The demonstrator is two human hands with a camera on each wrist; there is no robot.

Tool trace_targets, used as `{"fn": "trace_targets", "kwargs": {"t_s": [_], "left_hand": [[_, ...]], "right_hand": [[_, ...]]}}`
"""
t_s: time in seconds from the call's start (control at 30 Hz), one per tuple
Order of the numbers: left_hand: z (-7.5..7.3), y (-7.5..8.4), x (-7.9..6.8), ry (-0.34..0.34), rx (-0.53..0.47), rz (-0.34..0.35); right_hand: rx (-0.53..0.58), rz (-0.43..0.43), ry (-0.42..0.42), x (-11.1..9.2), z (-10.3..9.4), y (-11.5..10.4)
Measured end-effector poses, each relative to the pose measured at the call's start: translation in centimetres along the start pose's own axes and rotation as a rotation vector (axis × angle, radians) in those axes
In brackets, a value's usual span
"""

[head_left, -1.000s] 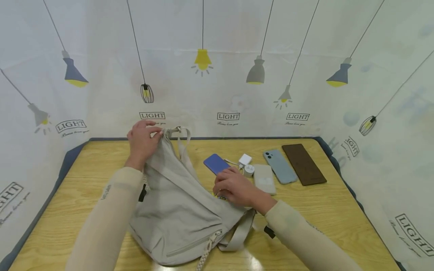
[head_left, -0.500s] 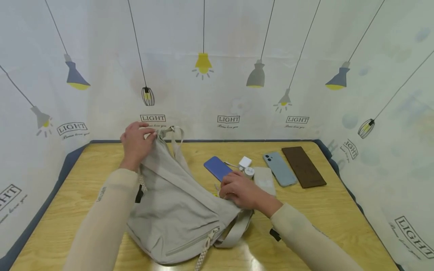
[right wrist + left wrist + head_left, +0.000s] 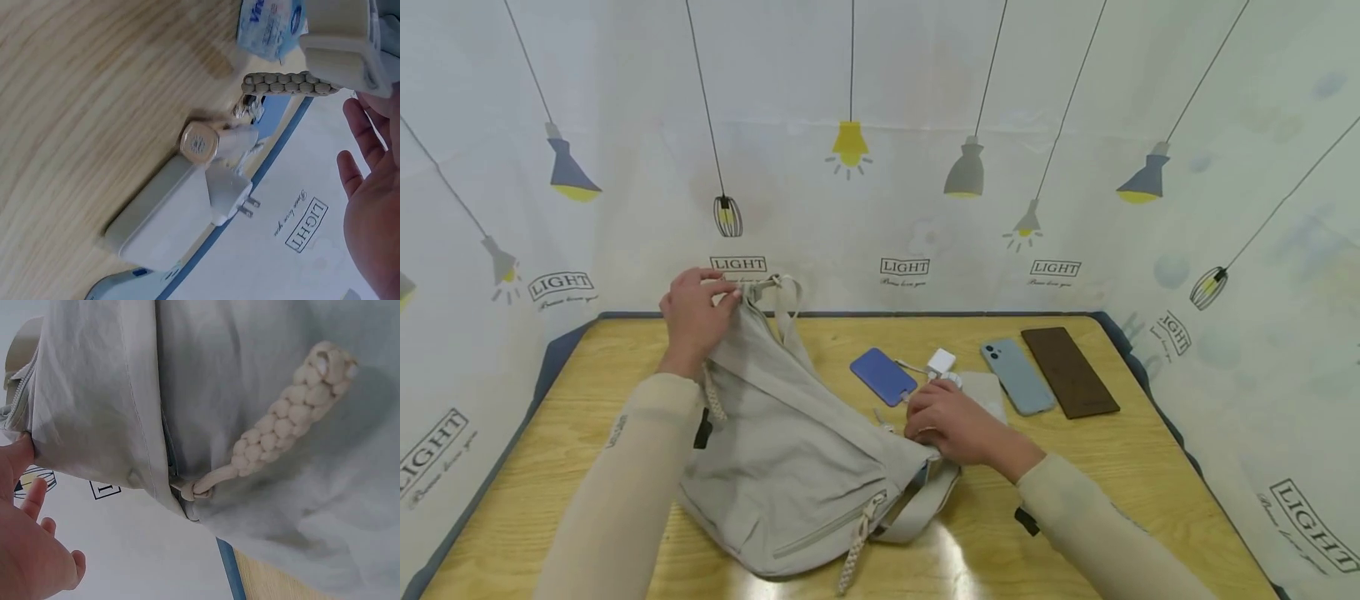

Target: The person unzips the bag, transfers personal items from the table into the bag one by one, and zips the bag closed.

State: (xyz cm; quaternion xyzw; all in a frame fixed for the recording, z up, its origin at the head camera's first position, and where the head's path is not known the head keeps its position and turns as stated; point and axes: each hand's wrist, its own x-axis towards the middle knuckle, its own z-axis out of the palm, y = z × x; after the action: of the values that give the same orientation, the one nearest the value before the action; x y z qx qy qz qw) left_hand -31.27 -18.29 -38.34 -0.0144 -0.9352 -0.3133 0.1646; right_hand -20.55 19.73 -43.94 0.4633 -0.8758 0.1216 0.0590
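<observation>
A light grey backpack (image 3: 805, 467) lies slanted across the table, its long front flap running from upper left to lower right. My left hand (image 3: 696, 317) pinches its upper left end beside a zip; in the left wrist view the left hand (image 3: 34, 544) has thumb and a finger on that edge, other fingers loose. Near the left wrist hangs a braided cord pull (image 3: 287, 412). My right hand (image 3: 955, 421) has curled fingers at the backpack's right end, pinching its edge; the exact hold is hidden. In the right wrist view another braided cord (image 3: 287, 83) shows beside the bag.
Behind the right hand lie a flat blue rectangle (image 3: 882, 377), keys (image 3: 884, 423), a white plug charger (image 3: 940, 361), a small bottle (image 3: 203, 142) and a white power bank (image 3: 162, 215). Farther right are a pale blue phone (image 3: 1018, 377) and a brown wallet (image 3: 1070, 371). A tissue pack (image 3: 269, 28) sits near the bag.
My right hand has moved rightward along the backpack, uncovering the blue rectangle and the keys. My left hand has shifted slightly left with its end of the bag.
</observation>
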Motion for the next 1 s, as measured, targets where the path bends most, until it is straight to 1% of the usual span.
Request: {"fn": "trace_targets", "kwargs": {"t_s": [0.13,0.23,0.3,0.37,0.47,0.57,0.67,0.77,0.9,1.0], "left_hand": [[0.0,0.0,0.0,0.008,-0.009,-0.007],[0.0,0.3,-0.1,0.021,-0.029,-0.006],[0.1,0.5,-0.2,0.029,-0.048,0.002],[0.1,0.9,-0.2,0.034,-0.068,0.014],[0.1,1.4,-0.2,0.032,-0.090,0.032],[0.3,1.7,-0.2,0.039,-0.095,0.051],[0.5,1.9,-0.2,0.050,-0.094,0.062],[0.8,2.1,-0.1,0.060,-0.093,0.065],[0.9,2.5,-0.2,0.062,-0.088,0.059],[0.9,2.7,-0.3,0.062,-0.088,0.055]], "right_hand": [[-0.035,0.012,0.015,-0.3,-0.1,0.2],[-0.065,0.037,-0.006,-0.3,-0.1,0.1],[-0.071,0.075,-0.036,-0.3,-0.1,0.0],[-0.053,0.126,-0.067,-0.1,0.0,0.0],[-0.022,0.197,-0.081,0.5,0.2,0.0],[0.003,0.239,-0.057,1.8,0.4,-0.2],[0.037,0.266,-0.043,3.6,0.4,-0.8],[0.077,0.295,-0.052,5.7,0.4,-1.6],[0.052,0.325,-0.061,8.2,0.8,-2.1],[0.050,0.329,-0.053,9.5,1.3,-2.2]]}}
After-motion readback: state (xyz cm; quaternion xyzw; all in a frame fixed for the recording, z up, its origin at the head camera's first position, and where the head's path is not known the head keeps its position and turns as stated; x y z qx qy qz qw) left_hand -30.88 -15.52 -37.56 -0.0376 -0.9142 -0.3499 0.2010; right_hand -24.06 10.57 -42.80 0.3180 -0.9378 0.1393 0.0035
